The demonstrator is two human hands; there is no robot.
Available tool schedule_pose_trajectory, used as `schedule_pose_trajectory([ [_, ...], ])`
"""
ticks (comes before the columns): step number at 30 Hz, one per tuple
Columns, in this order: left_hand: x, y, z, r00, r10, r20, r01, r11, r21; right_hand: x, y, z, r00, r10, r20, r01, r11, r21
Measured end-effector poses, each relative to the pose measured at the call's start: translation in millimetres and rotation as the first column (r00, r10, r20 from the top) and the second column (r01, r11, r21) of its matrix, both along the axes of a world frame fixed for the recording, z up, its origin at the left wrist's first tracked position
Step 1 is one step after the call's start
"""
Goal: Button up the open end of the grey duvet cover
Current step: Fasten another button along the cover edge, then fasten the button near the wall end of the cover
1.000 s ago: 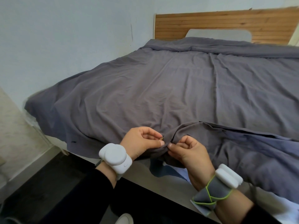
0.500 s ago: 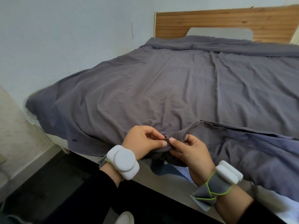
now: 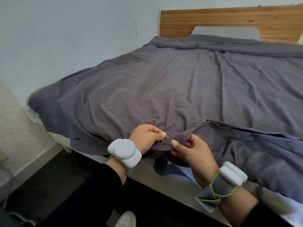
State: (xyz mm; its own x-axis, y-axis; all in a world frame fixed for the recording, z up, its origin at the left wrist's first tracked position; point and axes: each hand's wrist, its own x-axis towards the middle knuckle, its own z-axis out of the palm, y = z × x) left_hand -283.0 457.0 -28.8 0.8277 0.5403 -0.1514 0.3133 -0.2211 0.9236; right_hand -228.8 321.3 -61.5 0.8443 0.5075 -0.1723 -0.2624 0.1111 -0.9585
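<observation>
The bed point(image 3: 144, 158) fills most of the view, its left side close against the pale wall point(image 3: 65, 38) and its wooden headboard point(image 3: 229, 18) at the far end; dark floor point(image 3: 41, 185) lies open at the near left corner, where the person stands. The grey duvet cover point(image 3: 164, 89) is spread over the whole mattress, lying flat and lightly creased, its near left edge hanging over the foot of the bed. At the right of the near edge the open end gapes: the top layer is folded back in a ridge, and a bluish layer point(image 3: 172, 171) shows beneath it. Both hands work at this edge, close together at the bunched hem. The left hand point(image 3: 146, 136) has its grip pressed together, thumb against forefinger, pinching the fabric just beside a small brown button point(image 3: 166, 137) that peeks out at the thumb tip. The right hand point(image 3: 195, 153) has its fingers curled, thumb on top, gripping a fold of the same hem just right of the button. Each wrist carries a white band device point(image 3: 124, 149), and black sleeves cover the forearms.
</observation>
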Motion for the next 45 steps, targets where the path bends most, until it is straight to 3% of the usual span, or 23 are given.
schedule_pose_trajectory([
  [2,0.9,1.2,1.9,1.0,0.014,-0.023,-0.016,0.998,-0.059,-0.5,-0.5,2.0,1.0,0.011,0.007,-0.011,1.0,-0.007],
  [7,-1.7,7.8,7.2,0.996,-0.058,-0.07,0.025,0.916,-0.4,-1.6,-1.2,3.6,0.997,0.035,0.063,-0.034,0.999,-0.024],
  [12,-2.4,9.0,2.7,0.983,-0.153,-0.103,0.092,0.892,-0.443,-5.0,0.3,2.4,0.988,0.034,0.153,-0.019,0.995,-0.099],
  [17,-1.3,8.0,-4.6,0.994,-0.102,-0.025,0.096,0.979,-0.178,-6.0,2.7,1.7,0.997,0.035,0.063,-0.031,0.997,-0.069],
  [23,-9.4,31.6,7.5,0.989,-0.134,0.069,0.137,0.99,-0.038,-3.2,6.1,6.6,0.993,0.113,-0.039,-0.115,0.992,-0.059],
  [26,-24.2,66.4,17.1,0.989,0.014,0.148,-0.022,0.999,0.05,3.7,5.6,13.3,0.986,0.11,-0.121,-0.11,0.994,0.003],
  [30,-51.3,91.4,10.6,0.994,0.103,0.044,-0.108,0.981,0.158,4.1,2.8,21.5,0.968,0.116,-0.222,-0.098,0.991,0.089],
  [34,-65.5,94.1,7.4,0.987,-0.069,-0.144,0.11,0.948,0.299,2.1,9.9,28.6,0.956,0.093,-0.28,-0.041,0.981,0.188],
  [38,-65.8,91.2,-5.4,0.908,-0.176,-0.38,0.355,0.804,0.477,10.8,19.1,36.0,0.933,0.083,-0.349,0.026,0.955,0.297],
  [40,-66.6,93.9,-11.3,0.922,-0.123,-0.368,0.323,0.769,0.552,12.9,24.7,38.5,0.923,0.076,-0.378,0.052,0.947,0.318],
  [43,-67.6,103.3,-13.7,0.971,0.006,-0.239,0.136,0.806,0.576,11.3,33.9,37.8,0.926,0.061,-0.372,0.063,0.948,0.312],
  [45,-67.6,107.5,-14.0,0.984,0.046,-0.169,0.056,0.832,0.552,4.8,40.8,35.5,0.949,0.062,-0.31,0.009,0.974,0.225],
])
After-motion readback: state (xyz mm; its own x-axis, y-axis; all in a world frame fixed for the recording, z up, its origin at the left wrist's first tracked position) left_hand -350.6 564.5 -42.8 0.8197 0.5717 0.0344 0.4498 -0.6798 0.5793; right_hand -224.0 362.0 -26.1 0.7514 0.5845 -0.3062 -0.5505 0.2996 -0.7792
